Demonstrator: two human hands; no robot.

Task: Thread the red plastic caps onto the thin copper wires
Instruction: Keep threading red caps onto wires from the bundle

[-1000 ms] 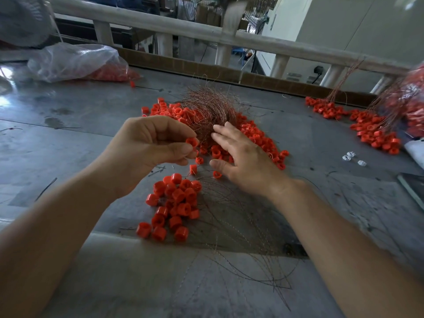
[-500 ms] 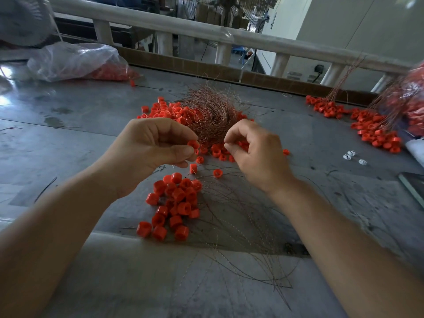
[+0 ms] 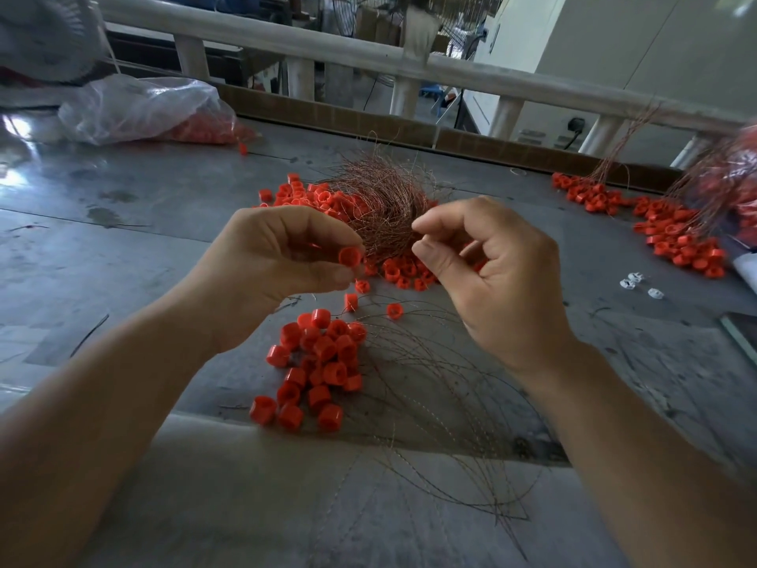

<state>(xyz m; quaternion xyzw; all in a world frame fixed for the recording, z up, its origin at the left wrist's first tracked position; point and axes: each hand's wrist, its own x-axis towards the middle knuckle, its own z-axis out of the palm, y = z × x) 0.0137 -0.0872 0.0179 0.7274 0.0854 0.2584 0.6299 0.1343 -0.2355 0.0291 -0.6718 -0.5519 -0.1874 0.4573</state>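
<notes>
One red cap (image 3: pixel 351 256) is pinched between thumb and fingertips of the left hand (image 3: pixel 282 264), just in front of the copper wire bundle (image 3: pixel 381 202). The right hand (image 3: pixel 495 280) is near it, not touching, fingers curled, thumb and forefinger almost meeting; a strand in there is too fine to tell. Looks like the threading step: next a wire tip must find the cap's hole. Spare caps (image 3: pixel 323 362) and loose wires (image 3: pixel 442 403) lie on the tabletop (image 3: pixel 123 248) below

Grey worn table (image 3: pixel 123 248); white railing (image 3: pixel 471 75) behind; pale wall (image 3: pixel 655 47).
</notes>
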